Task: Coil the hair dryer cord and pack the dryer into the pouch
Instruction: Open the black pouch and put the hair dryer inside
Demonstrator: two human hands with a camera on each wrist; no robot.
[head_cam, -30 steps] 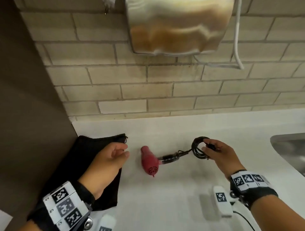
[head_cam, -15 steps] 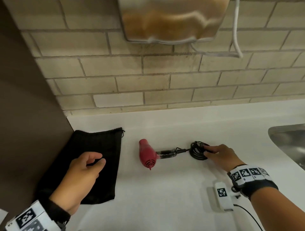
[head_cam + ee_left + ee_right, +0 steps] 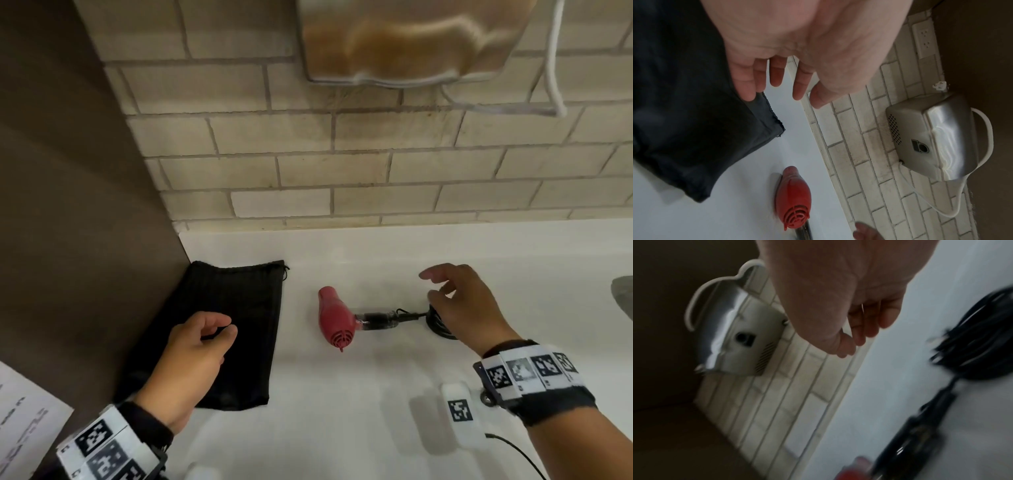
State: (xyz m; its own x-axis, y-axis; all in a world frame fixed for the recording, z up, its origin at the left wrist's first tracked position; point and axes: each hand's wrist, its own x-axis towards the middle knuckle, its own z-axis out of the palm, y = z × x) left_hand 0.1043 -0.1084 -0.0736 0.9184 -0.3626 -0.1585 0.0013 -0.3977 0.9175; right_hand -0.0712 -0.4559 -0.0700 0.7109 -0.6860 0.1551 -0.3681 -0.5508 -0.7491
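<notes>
A small red hair dryer (image 3: 334,317) (image 3: 794,197) lies on the white counter, its black folded handle (image 3: 378,321) pointing right. The black cord lies coiled (image 3: 440,325) (image 3: 980,344) at the handle's end. My right hand (image 3: 459,301) (image 3: 851,313) hovers just above the coil, fingers loose, holding nothing. A flat black drawstring pouch (image 3: 229,329) (image 3: 686,113) lies at the left against the brown wall panel. My left hand (image 3: 195,356) (image 3: 789,73) hangs over the pouch with loosely curled fingers, empty.
A steel hand dryer (image 3: 411,37) (image 3: 931,146) with a white cable is fixed to the brick wall above. A sink edge (image 3: 623,294) shows at the far right. A white tagged device (image 3: 460,414) lies near my right wrist. Paper (image 3: 24,421) sits at the lower left.
My right hand set the coiled cord down on the counter and let go of it, lifting slightly. My left hand drew back over the pouch.
</notes>
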